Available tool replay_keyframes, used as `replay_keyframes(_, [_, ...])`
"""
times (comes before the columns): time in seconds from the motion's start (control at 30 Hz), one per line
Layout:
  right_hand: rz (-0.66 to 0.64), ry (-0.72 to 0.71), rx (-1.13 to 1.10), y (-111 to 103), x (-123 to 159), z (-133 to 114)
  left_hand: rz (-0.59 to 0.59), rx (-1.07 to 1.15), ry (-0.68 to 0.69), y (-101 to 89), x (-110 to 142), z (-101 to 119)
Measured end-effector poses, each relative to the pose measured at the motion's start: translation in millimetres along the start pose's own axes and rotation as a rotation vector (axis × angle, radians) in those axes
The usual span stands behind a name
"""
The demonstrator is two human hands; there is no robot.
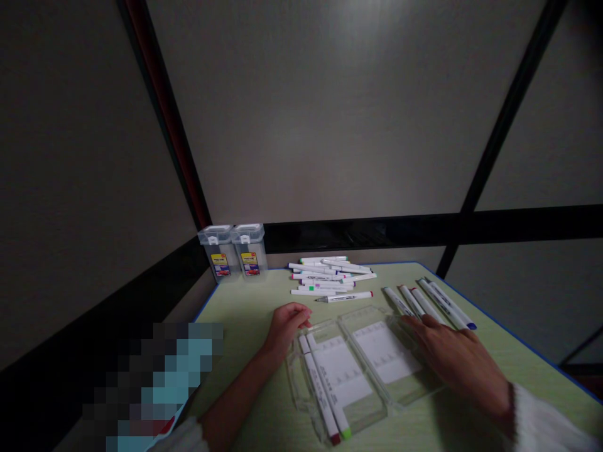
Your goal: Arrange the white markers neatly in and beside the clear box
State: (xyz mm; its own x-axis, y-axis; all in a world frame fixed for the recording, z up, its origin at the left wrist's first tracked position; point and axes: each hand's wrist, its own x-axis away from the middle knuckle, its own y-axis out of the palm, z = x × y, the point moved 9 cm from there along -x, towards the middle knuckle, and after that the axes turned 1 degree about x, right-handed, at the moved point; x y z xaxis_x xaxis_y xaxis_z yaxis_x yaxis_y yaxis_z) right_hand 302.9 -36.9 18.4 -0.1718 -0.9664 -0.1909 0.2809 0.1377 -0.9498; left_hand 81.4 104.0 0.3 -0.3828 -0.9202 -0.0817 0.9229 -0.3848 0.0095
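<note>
A clear plastic case [389, 402] lies opened flat on the table, with a white printed card in each half. In its left half two white markers lie side by side: a dark red-ended marker [319, 392] and a green-ended marker [330, 389]. My left hand [288, 323] is closed, fingers curled, beside the case's upper left corner; nothing shows in it. My right hand [452, 351] reaches over the case's right edge. Its fingers close at the lower end of a white marker [397, 300], the leftmost of a row; the fingertips are partly hidden.
Several white markers [325, 276] lie piled at the back of the table [245, 314]. Two lidded clear containers [221, 254] stand at the back left corner. Blue-ended markers [447, 304] lie at the right. Walls rise behind and to the left. A blurred patch covers the lower left.
</note>
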Motion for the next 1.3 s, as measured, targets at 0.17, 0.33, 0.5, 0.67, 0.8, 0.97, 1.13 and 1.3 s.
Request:
replay_keyframes(0.17, [-0.017, 0.029, -0.005, 6.7, -1.7, 6.8, -0.007, 0.006, 0.002, -0.2, -1.2, -2.6])
replay_keyframes(0.33, [0.016, 0.054, -0.021, 13.5, -1.8, 12.8, -0.010, 0.033, 0.000, 1.5, -0.5, -1.4])
replay_keyframes(0.5, [0.058, 0.051, -0.026, 12.9, -0.7, 12.9, -0.008, 0.040, -0.013, 2.4, 0.5, -1.1])
replay_keyframes(0.67, [0.079, 0.055, 0.001, 8.8, 0.1, 12.1, -0.003, 0.040, -0.023, 2.7, 1.0, -0.1])
replay_keyframes(0.8, [0.085, 0.052, 0.016, 7.5, 0.1, 12.0, -0.008, 0.042, -0.013, 3.5, 1.6, 2.2])
replay_keyframes(0.97, [0.082, 0.047, 0.009, 8.6, -0.2, 10.7, -0.002, 0.036, -0.011, 2.7, 1.4, 2.7])
replay_keyframes(1.13, [0.069, 0.038, 0.000, 10.9, -0.8, 12.4, -0.011, 0.046, -0.011, 4.0, 2.5, 4.7])
replay_keyframes(1.3, [0.107, -0.021, -0.059, 11.5, -7.0, 8.1, -0.007, 0.041, -0.015, 4.2, 2.8, 4.6])
